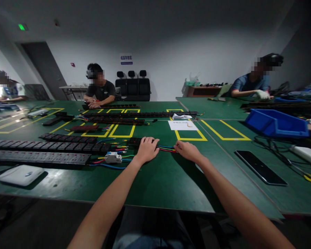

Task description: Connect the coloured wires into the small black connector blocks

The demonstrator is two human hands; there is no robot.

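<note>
In the head view, the left hand (146, 151) lies over the black socket block (134, 141) on the green tabletop (160, 183); whether its fingers grip, I cannot tell. The block's long axis runs roughly 9 to 3 o'clock. From it, coloured wires (167, 149) stretch towards 3 o'clock, where the right hand (188, 150) pinches them, fingertips together.

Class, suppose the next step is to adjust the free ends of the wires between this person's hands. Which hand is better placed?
Probably the right hand: its fingertips are at the far ends of the coloured wires. The left hand lies over the black socket block.
</note>
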